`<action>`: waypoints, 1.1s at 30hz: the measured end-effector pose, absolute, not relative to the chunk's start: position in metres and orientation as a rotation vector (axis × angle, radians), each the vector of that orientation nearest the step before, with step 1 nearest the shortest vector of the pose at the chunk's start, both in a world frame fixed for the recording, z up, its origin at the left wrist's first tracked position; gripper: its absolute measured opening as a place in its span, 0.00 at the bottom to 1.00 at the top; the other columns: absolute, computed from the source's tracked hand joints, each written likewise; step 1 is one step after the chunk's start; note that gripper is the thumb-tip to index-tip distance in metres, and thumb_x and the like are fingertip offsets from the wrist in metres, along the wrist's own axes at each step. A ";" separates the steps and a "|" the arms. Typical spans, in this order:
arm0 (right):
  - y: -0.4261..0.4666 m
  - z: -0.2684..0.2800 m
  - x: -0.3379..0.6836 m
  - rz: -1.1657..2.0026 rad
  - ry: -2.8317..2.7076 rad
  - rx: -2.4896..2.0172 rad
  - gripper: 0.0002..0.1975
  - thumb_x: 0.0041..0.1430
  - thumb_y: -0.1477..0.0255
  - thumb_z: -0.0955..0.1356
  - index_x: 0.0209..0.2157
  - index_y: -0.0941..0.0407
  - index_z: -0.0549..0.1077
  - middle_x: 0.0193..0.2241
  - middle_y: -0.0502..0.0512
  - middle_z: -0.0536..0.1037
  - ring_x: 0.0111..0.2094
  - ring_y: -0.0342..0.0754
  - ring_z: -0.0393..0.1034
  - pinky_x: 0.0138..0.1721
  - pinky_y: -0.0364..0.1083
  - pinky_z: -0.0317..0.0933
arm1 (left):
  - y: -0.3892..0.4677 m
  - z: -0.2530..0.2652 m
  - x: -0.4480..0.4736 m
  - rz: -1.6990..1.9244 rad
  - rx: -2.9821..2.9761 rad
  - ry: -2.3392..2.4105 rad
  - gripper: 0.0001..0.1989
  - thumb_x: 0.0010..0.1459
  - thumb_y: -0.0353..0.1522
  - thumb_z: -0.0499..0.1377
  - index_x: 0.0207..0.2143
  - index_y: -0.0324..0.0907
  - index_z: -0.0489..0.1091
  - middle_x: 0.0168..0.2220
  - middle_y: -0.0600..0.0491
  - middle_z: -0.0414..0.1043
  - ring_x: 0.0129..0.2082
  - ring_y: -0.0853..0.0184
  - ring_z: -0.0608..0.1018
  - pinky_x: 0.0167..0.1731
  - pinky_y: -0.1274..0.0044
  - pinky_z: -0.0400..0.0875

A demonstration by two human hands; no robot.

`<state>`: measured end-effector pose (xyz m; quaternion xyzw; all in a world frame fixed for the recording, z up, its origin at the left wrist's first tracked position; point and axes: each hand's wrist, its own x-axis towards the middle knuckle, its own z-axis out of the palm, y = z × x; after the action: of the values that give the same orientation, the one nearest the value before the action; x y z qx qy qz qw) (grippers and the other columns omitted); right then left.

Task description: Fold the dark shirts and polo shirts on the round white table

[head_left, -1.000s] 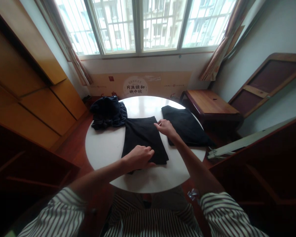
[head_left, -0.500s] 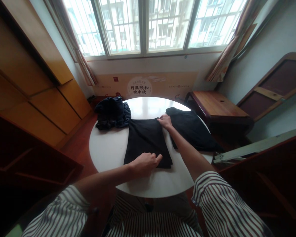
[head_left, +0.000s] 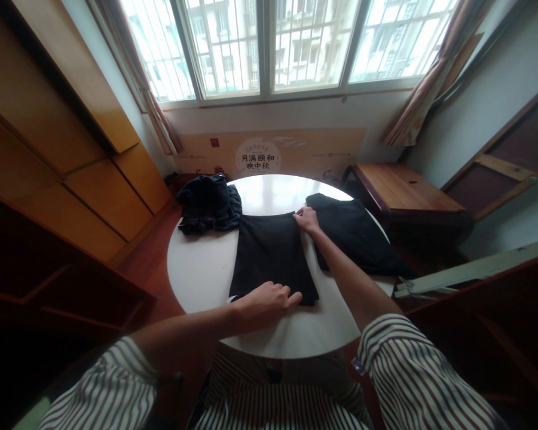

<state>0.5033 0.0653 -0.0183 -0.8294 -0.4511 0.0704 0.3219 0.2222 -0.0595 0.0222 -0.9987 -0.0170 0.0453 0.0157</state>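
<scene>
A black folded garment (head_left: pixel 269 251) lies flat in the middle of the round white table (head_left: pixel 197 272); its exact kind does not show. My right hand (head_left: pixel 308 220) pinches its far right corner. Along the near edge, my left hand (head_left: pixel 269 303) is closed with curled fingers on the cloth, the fingertips partly hidden. A small white bit, perhaps a label, peeks out at the near left corner. To the right, partly behind my right forearm, another black garment (head_left: pixel 354 236) is spread. A dark bunched garment (head_left: pixel 208 203) sits at the far left of the table.
Beyond the table's right side stands a low wooden table (head_left: pixel 406 185). A pale green bar (head_left: pixel 475 266) runs close to the table's right edge. Wooden cabinets (head_left: pixel 89 191) line the left, and a barred window (head_left: pixel 264 48) is ahead.
The cloth's surface looks smoother, and a white bit now shows at its near left corner. My left hand has shifted slightly right along the near edge; my right hand keeps its corner.
</scene>
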 end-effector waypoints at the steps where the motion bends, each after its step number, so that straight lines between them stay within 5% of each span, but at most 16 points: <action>1: 0.064 -0.019 0.503 0.187 -1.182 -2.188 0.09 0.58 0.72 0.71 0.39 0.62 0.78 0.35 0.63 0.81 0.40 0.53 0.77 0.43 0.46 0.67 | -0.057 0.025 0.218 0.117 -3.135 -0.062 0.09 0.68 0.29 0.50 0.49 0.38 0.65 0.37 0.49 0.71 0.34 0.62 0.77 0.31 0.73 0.72; 6: 0.062 -0.010 0.490 0.101 -1.371 -2.106 0.13 0.62 0.72 0.68 0.45 0.63 0.77 0.38 0.66 0.81 0.42 0.55 0.76 0.45 0.49 0.66 | -0.034 0.037 0.172 0.054 -3.177 -0.273 0.10 0.70 0.29 0.49 0.39 0.39 0.69 0.39 0.49 0.70 0.37 0.64 0.75 0.36 0.74 0.73; 14: 0.104 0.010 0.422 0.408 -1.762 -1.811 0.08 0.60 0.73 0.70 0.37 0.60 0.82 0.35 0.56 0.83 0.34 0.44 0.76 0.36 0.38 0.64 | -0.024 0.010 0.115 -0.110 -3.171 -0.548 0.14 0.69 0.30 0.52 0.53 0.38 0.68 0.45 0.46 0.70 0.45 0.64 0.75 0.44 0.73 0.76; 20: 0.144 0.001 0.393 0.430 -1.779 -1.923 0.09 0.58 0.72 0.72 0.39 0.60 0.82 0.37 0.60 0.83 0.38 0.48 0.76 0.41 0.40 0.65 | -0.022 -0.002 0.119 0.018 -3.048 -0.567 0.17 0.64 0.20 0.51 0.53 0.36 0.68 0.44 0.46 0.70 0.44 0.63 0.75 0.40 0.75 0.76; 24: 0.160 -0.009 0.389 0.413 -1.784 -1.956 0.08 0.59 0.73 0.71 0.38 0.59 0.82 0.39 0.60 0.83 0.41 0.48 0.76 0.44 0.39 0.65 | -0.025 0.000 0.120 0.056 -2.951 -0.508 0.13 0.64 0.20 0.50 0.48 0.34 0.70 0.41 0.45 0.70 0.41 0.61 0.74 0.35 0.74 0.76; 30: 0.171 -0.018 0.386 0.365 -1.787 -1.949 0.09 0.61 0.75 0.68 0.40 0.59 0.82 0.44 0.60 0.81 0.46 0.48 0.75 0.46 0.39 0.64 | -0.035 0.002 0.112 0.041 -2.870 -0.214 0.16 0.64 0.19 0.49 0.52 0.30 0.68 0.39 0.44 0.71 0.39 0.60 0.74 0.36 0.72 0.74; 33: 0.168 -0.017 0.386 0.349 -1.776 -1.952 0.10 0.61 0.75 0.68 0.41 0.59 0.82 0.43 0.60 0.81 0.45 0.48 0.75 0.46 0.40 0.64 | -0.032 0.006 0.112 0.050 -2.922 -0.305 0.10 0.65 0.21 0.50 0.43 0.34 0.71 0.36 0.46 0.70 0.37 0.62 0.73 0.33 0.74 0.72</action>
<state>0.3860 0.1677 -0.0172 -0.7124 -0.6481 0.1272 0.2372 0.1124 -0.0316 0.0058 -0.9893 -0.1033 0.0170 0.1016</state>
